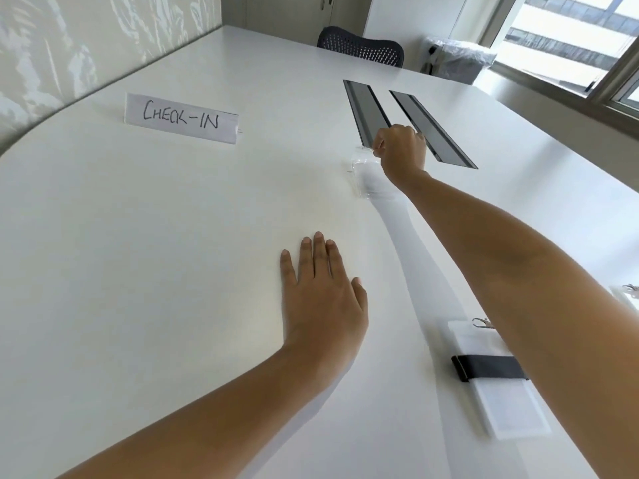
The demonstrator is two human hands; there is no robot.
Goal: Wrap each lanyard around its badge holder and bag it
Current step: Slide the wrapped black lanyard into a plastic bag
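Note:
A clear badge holder (498,399) lies on the white table at the lower right, with a black lanyard (489,368) wound across its middle and a metal clip (482,322) at its top; my right forearm covers part of it. Far out over the table, my right hand (401,150) pinches the top edge of a clear plastic bag (363,171) that rests on the tabletop. My left hand (321,292) lies flat on the table, fingers straight, holding nothing. Another badge holder (627,299) shows only partly at the right edge.
A folded paper sign reading CHECK-IN (181,118) stands at the far left. Two dark cable slots (366,108) (432,127) run across the table beyond my right hand. A black mesh chair (359,46) stands at the far table edge, with a window on the right.

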